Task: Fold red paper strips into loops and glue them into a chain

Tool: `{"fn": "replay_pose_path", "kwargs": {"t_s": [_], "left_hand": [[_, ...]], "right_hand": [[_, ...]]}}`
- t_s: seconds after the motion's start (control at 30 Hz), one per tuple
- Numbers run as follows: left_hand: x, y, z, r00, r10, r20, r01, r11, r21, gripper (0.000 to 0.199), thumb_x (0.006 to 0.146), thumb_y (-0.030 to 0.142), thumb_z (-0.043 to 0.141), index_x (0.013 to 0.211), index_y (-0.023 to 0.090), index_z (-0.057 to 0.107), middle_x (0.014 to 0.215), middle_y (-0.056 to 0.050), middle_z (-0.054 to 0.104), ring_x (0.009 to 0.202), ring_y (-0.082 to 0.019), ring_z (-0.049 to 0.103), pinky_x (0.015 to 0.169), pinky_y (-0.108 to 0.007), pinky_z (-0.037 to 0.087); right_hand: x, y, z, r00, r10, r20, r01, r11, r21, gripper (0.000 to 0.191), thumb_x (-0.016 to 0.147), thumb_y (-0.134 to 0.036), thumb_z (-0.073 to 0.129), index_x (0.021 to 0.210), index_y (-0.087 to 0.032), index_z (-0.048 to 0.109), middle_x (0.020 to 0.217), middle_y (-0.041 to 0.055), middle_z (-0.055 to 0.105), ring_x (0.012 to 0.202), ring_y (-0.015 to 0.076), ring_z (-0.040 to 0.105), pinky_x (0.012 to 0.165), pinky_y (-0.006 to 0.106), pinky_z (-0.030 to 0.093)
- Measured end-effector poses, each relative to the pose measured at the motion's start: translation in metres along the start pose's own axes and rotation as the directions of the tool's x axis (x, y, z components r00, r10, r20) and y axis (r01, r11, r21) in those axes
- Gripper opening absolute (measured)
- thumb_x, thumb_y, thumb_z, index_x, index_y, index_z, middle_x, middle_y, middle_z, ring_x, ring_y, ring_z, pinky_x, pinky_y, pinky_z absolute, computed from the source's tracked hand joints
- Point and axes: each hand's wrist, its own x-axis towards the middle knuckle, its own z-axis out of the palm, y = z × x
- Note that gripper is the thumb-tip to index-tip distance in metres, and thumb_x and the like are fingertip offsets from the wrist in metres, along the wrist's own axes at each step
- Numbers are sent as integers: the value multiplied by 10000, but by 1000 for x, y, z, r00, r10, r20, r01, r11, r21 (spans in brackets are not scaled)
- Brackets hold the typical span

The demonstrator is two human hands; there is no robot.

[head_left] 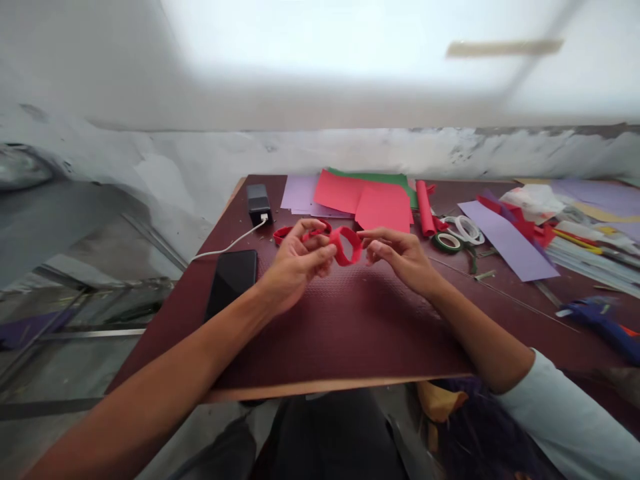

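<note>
My left hand (pixel 303 263) is closed, pinching a red paper ring (pixel 345 247) between thumb and fingers above the table. The ring is a short, wide loop with its opening towards me. From the other side, my right hand (pixel 397 257) reaches in with bent fingers; its index fingertip is at the ring's right edge and the thumb stays slightly apart from it. Behind my left hand lies another red looped strip (pixel 283 235), partly hidden by the fingers. Red paper sheets (pixel 383 207) lie just beyond the ring.
Left on the dark red table (pixel 340 340) are a phone (pixel 231 280) and a black power bank (pixel 259 203) with a white cable. To the right are a red roll (pixel 425 208), green tape (pixel 447 243), white tape (pixel 469 230), a lilac sheet (pixel 510 241) and a blue glue gun (pixel 603 323).
</note>
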Motion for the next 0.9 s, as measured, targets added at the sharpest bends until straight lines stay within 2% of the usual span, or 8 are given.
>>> {"fn": "replay_pose_path", "kwargs": {"t_s": [0.07, 0.1, 0.2, 0.3, 0.43, 0.57, 0.73, 0.9], "left_hand": [[6, 16, -6, 983, 137, -119, -134, 990, 34, 560, 687, 187, 945, 1066, 242, 537, 780, 90, 666, 529, -61, 572, 490, -189, 423], [9, 24, -10, 961, 209, -183, -201, 978, 64, 576, 674, 169, 938, 1073, 251, 530, 788, 96, 677, 508, -63, 578, 471, -189, 427], [18, 43, -26, 864, 386, -324, -330, 919, 215, 520, 719, 116, 855, 1075, 259, 504, 779, 99, 693, 462, -79, 604, 421, -191, 424], [25, 49, -40, 822, 418, -386, -330, 903, 275, 483, 759, 77, 783, 1088, 255, 477, 753, 106, 687, 460, -88, 641, 427, -181, 452], [29, 46, -52, 836, 333, -435, -165, 911, 379, 454, 793, 56, 723, 1102, 247, 451, 742, 89, 683, 485, -117, 689, 444, -185, 488], [29, 43, -58, 870, 284, -404, -80, 888, 452, 431, 804, 65, 753, 1077, 234, 467, 734, 59, 673, 530, -140, 710, 475, -213, 529], [28, 42, -59, 900, 240, -363, -53, 888, 457, 432, 794, 99, 795, 1087, 228, 505, 765, 23, 693, 544, -146, 712, 463, -216, 505], [26, 44, -55, 929, 210, -306, -51, 889, 455, 446, 784, 127, 786, 1109, 234, 498, 774, 42, 682, 565, -134, 711, 480, -211, 499]], "right_hand": [[9, -1, -1, 999, 13, -30, -16, 996, -91, 392, 971, -511, 683, 1170, -186, 774, 903, 56, 716, 751, 161, 662, 707, 343, 598], [14, -2, 0, 1000, 2, -15, -4, 987, -162, 388, 964, -503, 692, 1171, -185, 772, 947, 71, 714, 786, 172, 669, 730, 357, 603], [34, -5, 10, 984, -64, 164, 124, 914, -387, 436, 949, -456, 707, 1306, -207, 731, 1168, 133, 691, 994, 241, 683, 915, 450, 593], [59, 0, 30, 940, -83, 332, 257, 811, -526, 597, 942, -458, 711, 1488, -236, 613, 1365, 175, 623, 1286, 348, 580, 1116, 565, 479], [93, 16, 59, 915, -86, 395, 327, 732, -598, 688, 926, -413, 733, 1561, -249, 525, 1530, 195, 541, 1349, 423, 507, 1097, 643, 450], [107, 28, 65, 898, -119, 423, 364, 742, -563, 511, 971, -275, 668, 1472, -205, 598, 1372, 176, 662, 1237, 363, 582, 1059, 577, 479], [88, 29, 35, 892, -180, 414, 397, 749, -530, 442, 983, -326, 691, 1406, -209, 640, 1280, 152, 694, 1161, 321, 597, 1044, 527, 479], [62, 31, 0, 896, -222, 385, 405, 766, -500, 434, 998, -389, 680, 1380, -184, 660, 1237, 159, 709, 1128, 310, 616, 1000, 510, 487]]}}
